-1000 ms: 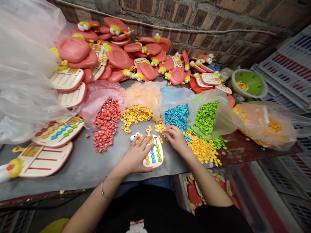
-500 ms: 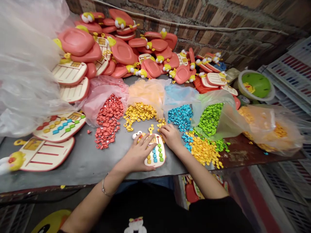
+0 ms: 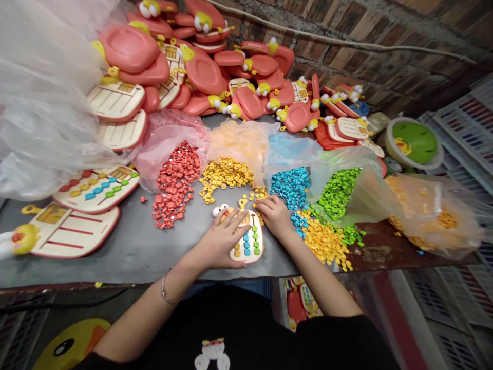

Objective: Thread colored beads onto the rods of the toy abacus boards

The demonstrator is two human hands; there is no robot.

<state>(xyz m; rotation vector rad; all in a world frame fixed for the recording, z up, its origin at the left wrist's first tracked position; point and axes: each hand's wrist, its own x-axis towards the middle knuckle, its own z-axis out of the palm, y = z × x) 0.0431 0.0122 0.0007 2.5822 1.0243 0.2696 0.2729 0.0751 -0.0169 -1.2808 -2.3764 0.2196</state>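
A cream toy bead board (image 3: 250, 252) with a red edge, white eyes and a yellow loop lies near the table's front edge. Yellow, blue and green beads sit in rows on its face. My left hand (image 3: 221, 241) rests over the board's left part, fingers across the top and thumb along the lower edge, holding it. My right hand (image 3: 275, 218) is at the board's upper right corner, its fingers curled together beside loose yellow beads (image 3: 259, 194). What those fingertips hold, if anything, is hidden.
Red beads (image 3: 173, 190), more yellow beads (image 3: 227, 173), blue beads (image 3: 290, 186) and green beads (image 3: 341, 191) spill from plastic bags. Yellow pieces (image 3: 325, 241) are heaped right of my right forearm. Red-backed toy boards (image 3: 206, 74) are piled against the brick wall. A filled board (image 3: 96, 190) lies left.
The whole view has shifted slightly. My left hand stays on the board, and my right hand remains close to its upper right corner with little movement.
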